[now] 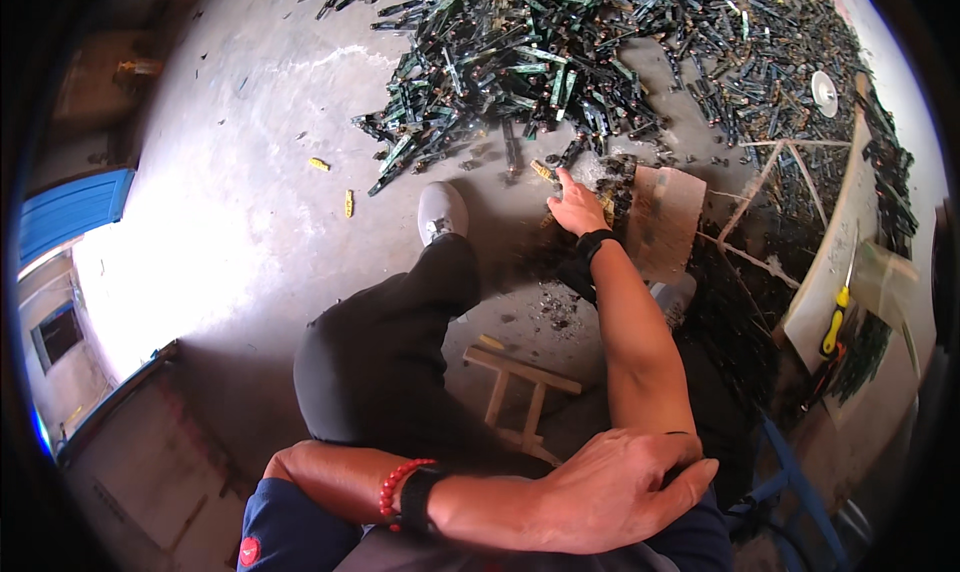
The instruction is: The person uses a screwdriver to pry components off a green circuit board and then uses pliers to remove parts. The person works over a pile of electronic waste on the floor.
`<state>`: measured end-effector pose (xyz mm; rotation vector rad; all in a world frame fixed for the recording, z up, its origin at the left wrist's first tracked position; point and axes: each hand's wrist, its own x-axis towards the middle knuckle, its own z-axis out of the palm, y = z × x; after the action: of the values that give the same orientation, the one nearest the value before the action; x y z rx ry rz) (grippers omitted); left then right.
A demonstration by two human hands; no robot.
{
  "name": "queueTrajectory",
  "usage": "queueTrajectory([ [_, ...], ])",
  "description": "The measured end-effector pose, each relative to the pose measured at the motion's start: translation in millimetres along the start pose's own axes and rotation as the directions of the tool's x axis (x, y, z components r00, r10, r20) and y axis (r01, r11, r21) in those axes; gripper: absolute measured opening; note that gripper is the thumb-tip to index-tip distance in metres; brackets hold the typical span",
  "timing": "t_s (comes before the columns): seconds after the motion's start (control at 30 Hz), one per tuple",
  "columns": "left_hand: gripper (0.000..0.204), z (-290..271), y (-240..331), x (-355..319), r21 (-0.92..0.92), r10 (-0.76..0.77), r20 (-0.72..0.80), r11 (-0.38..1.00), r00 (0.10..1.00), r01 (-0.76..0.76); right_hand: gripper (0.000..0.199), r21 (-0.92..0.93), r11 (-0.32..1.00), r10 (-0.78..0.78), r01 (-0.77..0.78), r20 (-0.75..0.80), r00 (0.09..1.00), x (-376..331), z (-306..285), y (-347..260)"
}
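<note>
My right hand (578, 209) reaches out low over the floor with its index finger stretched forward. The fingertip is beside or touching a small yellow piece (543, 171) with dark marks; I cannot tell which. Under and beside that hand lies a heap of dark crumbs and grey dust (612, 175), with another yellow piece (608, 208) by the wrist. My left hand (620, 492) lies across my body near the right elbow, its thumb apart and its fingers loosely bent, partly hidden. Nothing shows in it. A large pile of dark, glossy strips (500, 57) spreads just ahead.
A brown board (670, 222) leans right of my right hand. Two yellow pieces, one nearer (349, 204) and one farther (318, 164), lie left. A yellow-handled screwdriver (836, 322) and a white disc (824, 94) are at the right. A small wooden frame (525, 377) sits between my legs.
</note>
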<state>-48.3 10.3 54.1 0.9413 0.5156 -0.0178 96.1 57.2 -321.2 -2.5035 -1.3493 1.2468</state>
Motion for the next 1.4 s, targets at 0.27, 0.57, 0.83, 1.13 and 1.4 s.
queueTrajectory([
  [0.27,0.026,-22,-7,1,-0.023,-0.142,-0.094,0.99,0.985,0.14,0.064,-0.027,0.999,0.046,-0.047,-0.057,0.997,39,12,-2],
  [0.57,0.028,-22,-8,11,-0.059,-0.265,-0.023,0.963,0.964,0.263,0.023,0.217,0.955,-0.052,0.2,-0.544,0.838,39,27,22],
  [0.83,0.03,-11,-21,-1,-0.129,-0.315,0.078,0.938,0.946,0.323,0.017,0.301,0.769,-0.216,0.564,-0.708,0.672,-80,-61,-2],
  [1.13,0.038,-9,-29,5,-0.017,-0.263,0.004,0.965,0.965,0.263,0.041,0.663,0.597,-0.114,0.451,-0.487,0.866,-258,-163,-14],
  [1.4,0.037,-29,-63,35,-0.212,-0.202,-0.145,0.963,0.969,0.169,0.023,0.733,0.549,-0.002,0.402,-0.48,0.877,-359,-183,-20],
])
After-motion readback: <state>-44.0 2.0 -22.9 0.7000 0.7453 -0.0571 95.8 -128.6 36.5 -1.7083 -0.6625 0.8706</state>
